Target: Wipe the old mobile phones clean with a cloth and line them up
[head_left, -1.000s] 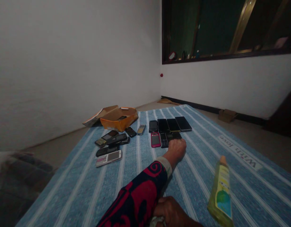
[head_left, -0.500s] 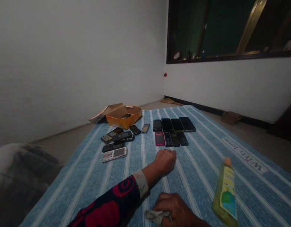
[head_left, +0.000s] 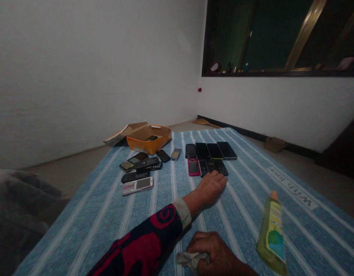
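My left hand [head_left: 210, 188], in a dark sleeve with red patterns, reaches forward over the striped cloth. Its fingers lie at the near edge of the black keypad phones [head_left: 211, 165] in the front row and partly cover them. A pink phone [head_left: 193, 167] lies just to the left of these. Behind them is a row of dark phones, among them a large black phone [head_left: 227, 150] at the right end. Closer to me, my right hand [head_left: 209, 249] is closed around a crumpled pale rag [head_left: 191, 259], resting low over the cloth.
A yellow-green bottle [head_left: 272, 234] stands on the right. At left lie several phones, including a white-and-pink phone [head_left: 137, 186]. Behind them sits an open orange box [head_left: 149, 143] with its lid beside it. The striped blue cloth [head_left: 107, 226] covers the surface.
My left hand has moved forward and right, its fingers now reaching the front row of phones. My right hand stays in about the same place with the rag.
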### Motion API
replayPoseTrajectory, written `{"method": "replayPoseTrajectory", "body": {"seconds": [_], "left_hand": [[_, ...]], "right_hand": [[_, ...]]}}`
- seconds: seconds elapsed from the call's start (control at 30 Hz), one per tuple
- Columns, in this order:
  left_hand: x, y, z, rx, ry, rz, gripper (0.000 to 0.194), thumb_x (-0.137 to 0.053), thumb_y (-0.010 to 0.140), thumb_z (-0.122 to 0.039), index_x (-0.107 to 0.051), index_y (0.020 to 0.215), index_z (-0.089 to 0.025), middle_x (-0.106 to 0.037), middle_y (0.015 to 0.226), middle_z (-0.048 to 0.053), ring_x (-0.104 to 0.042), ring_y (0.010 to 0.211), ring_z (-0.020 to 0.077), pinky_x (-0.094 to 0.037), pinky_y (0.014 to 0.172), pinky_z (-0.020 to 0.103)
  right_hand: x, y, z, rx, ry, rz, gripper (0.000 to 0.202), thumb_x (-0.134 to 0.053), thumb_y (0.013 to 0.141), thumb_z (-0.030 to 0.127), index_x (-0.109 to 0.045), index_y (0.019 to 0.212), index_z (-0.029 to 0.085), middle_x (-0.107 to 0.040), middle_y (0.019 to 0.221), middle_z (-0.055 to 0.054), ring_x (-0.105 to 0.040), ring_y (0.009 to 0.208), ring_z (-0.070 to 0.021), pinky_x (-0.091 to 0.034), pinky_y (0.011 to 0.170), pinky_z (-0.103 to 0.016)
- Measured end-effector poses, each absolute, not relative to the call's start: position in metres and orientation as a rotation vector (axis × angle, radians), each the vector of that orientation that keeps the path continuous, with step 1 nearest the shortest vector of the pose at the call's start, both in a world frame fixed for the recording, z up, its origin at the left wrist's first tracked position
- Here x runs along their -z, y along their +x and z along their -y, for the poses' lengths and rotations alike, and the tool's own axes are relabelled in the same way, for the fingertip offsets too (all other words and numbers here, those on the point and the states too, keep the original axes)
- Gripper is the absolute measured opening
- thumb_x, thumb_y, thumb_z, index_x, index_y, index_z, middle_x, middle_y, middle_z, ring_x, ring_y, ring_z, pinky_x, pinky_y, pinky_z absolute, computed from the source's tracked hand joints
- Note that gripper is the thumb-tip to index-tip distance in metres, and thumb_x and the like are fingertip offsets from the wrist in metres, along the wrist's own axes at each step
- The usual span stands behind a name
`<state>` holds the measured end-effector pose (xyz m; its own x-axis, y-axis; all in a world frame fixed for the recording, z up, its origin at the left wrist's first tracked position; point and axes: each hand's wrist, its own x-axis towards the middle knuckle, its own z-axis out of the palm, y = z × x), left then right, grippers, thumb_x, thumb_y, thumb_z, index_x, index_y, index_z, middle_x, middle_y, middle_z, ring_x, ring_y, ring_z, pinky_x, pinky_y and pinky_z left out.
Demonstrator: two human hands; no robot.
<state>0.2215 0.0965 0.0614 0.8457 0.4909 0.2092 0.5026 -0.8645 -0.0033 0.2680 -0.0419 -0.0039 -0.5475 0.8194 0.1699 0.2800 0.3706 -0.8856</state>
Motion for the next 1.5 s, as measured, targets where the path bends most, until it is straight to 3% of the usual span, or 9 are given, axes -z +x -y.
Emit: {"method": "replayPoseTrajectory", "body": {"seconds": [0.17, 0.43, 0.6, 0.73, 0.83, 0.93, 1.17, 1.3, 1.5], "left_hand": [[-0.071, 0.259, -0.141, 0.156, -3.044, 0.686, 0.047, -0.053, 0.085, -0.012, -0.045, 0.13, -0.022, -0.053, 0.138, 0.008, -0.034, 0.135, 0.0278, -0.038, 0.1, 0.043], [-0.065, 0.273, -0.17, -0.013, -3.088, 0.641, 0.031, -0.055, 0.08, -0.011, -0.059, 0.109, -0.022, -0.063, 0.12, 0.01, -0.05, 0.12, 0.0263, -0.039, 0.096, 0.043], [-0.062, 0.27, -0.173, 0.051, -3.105, 0.603, 0.033, -0.054, 0.076, -0.008, -0.059, 0.106, -0.022, -0.062, 0.118, 0.009, -0.051, 0.117, 0.0246, -0.04, 0.094, 0.039], [-0.063, 0.258, -0.158, 0.152, -3.093, 0.632, 0.036, -0.052, 0.08, -0.01, -0.054, 0.114, -0.021, -0.059, 0.124, 0.009, -0.048, 0.121, 0.0244, -0.04, 0.097, 0.038], [-0.06, 0.231, -0.137, 0.264, -3.082, 0.66, 0.031, -0.052, 0.083, -0.014, -0.054, 0.113, -0.019, -0.059, 0.122, 0.011, -0.052, 0.116, 0.0246, -0.044, 0.094, 0.037], [-0.054, 0.185, -0.108, 0.46, -3.045, 0.702, 0.022, -0.049, 0.086, -0.014, -0.055, 0.108, -0.017, -0.061, 0.117, 0.012, -0.055, 0.113, 0.0242, -0.046, 0.095, 0.038], [-0.043, 0.047, -0.05, 0.72, -2.779, 1.086, 0.028, -0.045, 0.088, -0.012, -0.055, 0.114, -0.017, -0.062, 0.12, 0.015, -0.056, 0.116, 0.0255, -0.048, 0.099, 0.045], [-0.039, -0.017, -0.039, 0.807, -2.586, 1.282, 0.032, -0.047, 0.086, -0.011, -0.055, 0.117, -0.017, -0.063, 0.118, 0.015, -0.057, 0.114, 0.026, -0.049, 0.1, 0.048], [-0.034, -0.056, -0.043, 0.908, -2.402, 1.433, 0.036, -0.047, 0.084, -0.012, -0.055, 0.119, -0.016, -0.062, 0.118, 0.015, -0.057, 0.112, 0.027, -0.052, 0.096, 0.048]], "right_hand": [[0.006, 0.271, 0.039, -1.188, -0.91, 2.023, 0.028, -0.057, 0.067, 0.015, -0.076, 0.087, 0.02, -0.069, 0.084, -0.003, -0.064, 0.077, -0.016, -0.047, 0.07, -0.023], [0.014, 0.268, 0.034, -1.12, -0.835, 2.106, 0.03, -0.067, 0.067, 0.014, -0.074, 0.096, 0.017, -0.07, 0.086, -0.005, -0.066, 0.079, -0.016, -0.048, 0.068, -0.022], [0.014, 0.267, 0.033, -1.092, -0.826, 2.105, 0.027, -0.066, 0.069, 0.017, -0.075, 0.094, 0.017, -0.071, 0.086, -0.005, -0.065, 0.077, -0.0157, -0.048, 0.068, -0.022], [0.015, 0.268, 0.037, -1.063, -0.768, 2.063, 0.026, -0.062, 0.078, 0.038, -0.075, 0.09, 0.018, -0.069, 0.079, -0.005, -0.063, 0.07, -0.0155, -0.047, 0.063, -0.023], [0.015, 0.27, 0.04, -1.053, -0.72, 2.044, 0.056, -0.045, 0.085, 0.066, -0.074, 0.084, 0.018, -0.066, 0.073, -0.007, -0.06, 0.066, -0.0161, -0.045, 0.059, -0.025], [0.012, 0.272, 0.041, -1.053, -0.7, 2.056, 0.074, -0.028, 0.087, 0.076, -0.073, 0.083, 0.018, -0.064, 0.071, -0.007, -0.059, 0.064, -0.0163, -0.044, 0.058, -0.025], [0.01, 0.278, 0.044, -1.064, -0.703, 2.136, 0.072, -0.025, 0.09, 0.071, -0.072, 0.088, 0.017, -0.065, 0.074, -0.01, -0.061, 0.066, -0.0176, -0.044, 0.06, -0.026], [0.005, 0.281, 0.046, -1.12, -0.764, 2.144, 0.057, -0.034, 0.092, 0.061, -0.071, 0.085, 0.018, -0.065, 0.074, -0.009, -0.061, 0.067, -0.0182, -0.045, 0.062, -0.026], [-0.011, 0.278, 0.048, -1.258, -0.953, 2.059, 0.026, -0.049, 0.075, 0.033, -0.07, 0.076, 0.018, -0.06, 0.072, -0.005, -0.058, 0.069, -0.0183, -0.043, 0.064, -0.027]]}}
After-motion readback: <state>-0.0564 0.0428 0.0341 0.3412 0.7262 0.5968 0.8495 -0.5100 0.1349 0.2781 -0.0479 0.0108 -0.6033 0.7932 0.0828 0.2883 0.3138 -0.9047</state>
